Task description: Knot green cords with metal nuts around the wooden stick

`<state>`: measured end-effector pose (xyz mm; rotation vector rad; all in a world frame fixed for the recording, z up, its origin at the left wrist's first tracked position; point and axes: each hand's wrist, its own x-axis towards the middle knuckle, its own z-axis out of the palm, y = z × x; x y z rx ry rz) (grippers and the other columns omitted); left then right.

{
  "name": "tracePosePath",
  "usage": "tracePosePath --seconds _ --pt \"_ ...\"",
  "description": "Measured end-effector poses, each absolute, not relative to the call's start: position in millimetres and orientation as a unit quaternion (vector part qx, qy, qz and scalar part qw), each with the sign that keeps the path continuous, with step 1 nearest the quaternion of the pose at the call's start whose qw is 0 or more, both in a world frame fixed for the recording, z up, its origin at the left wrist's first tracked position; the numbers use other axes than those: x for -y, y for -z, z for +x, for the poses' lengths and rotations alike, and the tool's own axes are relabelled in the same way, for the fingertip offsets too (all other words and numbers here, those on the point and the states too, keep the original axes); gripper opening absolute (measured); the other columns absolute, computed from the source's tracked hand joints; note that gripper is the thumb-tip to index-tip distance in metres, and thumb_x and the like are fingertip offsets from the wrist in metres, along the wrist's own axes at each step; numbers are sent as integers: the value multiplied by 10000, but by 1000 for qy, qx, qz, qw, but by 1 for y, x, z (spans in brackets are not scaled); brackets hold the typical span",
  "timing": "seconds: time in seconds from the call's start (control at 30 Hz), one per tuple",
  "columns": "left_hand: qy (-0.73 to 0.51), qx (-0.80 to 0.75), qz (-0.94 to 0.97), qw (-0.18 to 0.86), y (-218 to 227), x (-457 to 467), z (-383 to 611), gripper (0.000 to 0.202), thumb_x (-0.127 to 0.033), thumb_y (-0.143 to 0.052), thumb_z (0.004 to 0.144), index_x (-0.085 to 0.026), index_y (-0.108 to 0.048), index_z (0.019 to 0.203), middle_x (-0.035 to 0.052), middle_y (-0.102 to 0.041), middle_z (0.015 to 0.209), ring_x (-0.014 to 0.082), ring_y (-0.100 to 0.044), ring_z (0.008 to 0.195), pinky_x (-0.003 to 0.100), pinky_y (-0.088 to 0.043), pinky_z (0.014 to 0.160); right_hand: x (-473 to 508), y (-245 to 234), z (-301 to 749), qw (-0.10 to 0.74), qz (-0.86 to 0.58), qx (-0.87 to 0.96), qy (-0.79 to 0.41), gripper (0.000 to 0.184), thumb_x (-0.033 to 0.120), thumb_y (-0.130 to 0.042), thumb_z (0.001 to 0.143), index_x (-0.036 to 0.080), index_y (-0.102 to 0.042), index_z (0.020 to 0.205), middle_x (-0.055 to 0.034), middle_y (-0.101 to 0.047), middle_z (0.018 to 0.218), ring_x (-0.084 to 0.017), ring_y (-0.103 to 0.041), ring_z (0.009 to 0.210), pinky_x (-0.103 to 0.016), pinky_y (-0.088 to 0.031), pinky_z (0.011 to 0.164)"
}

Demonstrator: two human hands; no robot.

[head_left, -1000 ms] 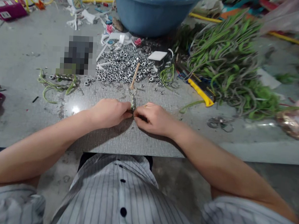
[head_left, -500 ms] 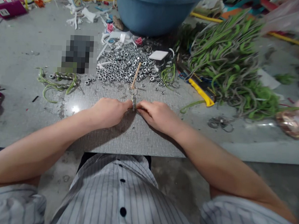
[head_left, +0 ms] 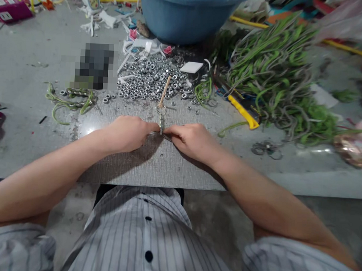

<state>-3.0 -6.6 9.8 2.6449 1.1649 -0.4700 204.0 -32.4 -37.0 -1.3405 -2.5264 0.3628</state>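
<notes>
A short braided strip of cord with metal nuts (head_left: 161, 122) lies upright in line with my body, its far end at a thin ring by a wooden stick (head_left: 165, 91). My left hand (head_left: 128, 134) is closed at the left side of the strip, its index finger stretched against it. On the other side my right hand (head_left: 192, 140) pinches with thumb and forefinger close to the strip. Thin grey cord (head_left: 166, 137) runs out from the strip's near end toward both hands. The fingertips partly hide what each one grips.
A heap of metal hex nuts (head_left: 147, 78) lies beyond my hands, before a blue basin (head_left: 189, 20). To the right are a yellow-handled cutter (head_left: 243, 112) and a pile of green and grey cords (head_left: 270, 71). A finished-looking green cord piece (head_left: 71, 98) sits left.
Both hands stay at the strip with small finger shifts. My left hand has risen slightly, and the grey cord ends now show below the fingers.
</notes>
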Motion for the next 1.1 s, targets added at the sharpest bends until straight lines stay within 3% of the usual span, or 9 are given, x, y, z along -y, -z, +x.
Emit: tracePosePath --seconds 0.27,0.47,0.7,1.1 --pt "142 -427 887 104 -5 7 -2 438 -227 -364 883 -237 -574 1267 75 -673 774 225 -637 692 273 -404 600 29 41 201 162 -435 879 -108 173 262 -465 870 164 -604 840 -49 -624 673 -177 -523 631 -299 -358 643" --pt "101 -438 887 104 -4 10 2 441 -453 -329 941 -248 -640 1176 76 -658 750 249 -636 699 317 -438 624 29 39 198 136 -433 886 -98 190 272 -422 897 179 -560 805 -52 -598 672 -179 -486 633 -312 -335 660" --pt "109 -421 897 77 -7 10 0 468 -159 -332 900 -277 -602 1263 42 -650 740 171 -571 657 254 -378 607 28 40 197 136 -434 885 -96 231 263 -395 895 196 -547 735 -42 -589 636 -166 -475 606 -311 -334 656" --pt "157 -388 903 92 -15 2 -3 529 -109 -383 870 -339 -640 1271 71 -706 860 201 -629 765 268 -404 680 23 45 196 149 -416 895 -54 321 260 -412 828 210 -490 521 -5 -488 463 -129 -412 488 -302 -332 610"
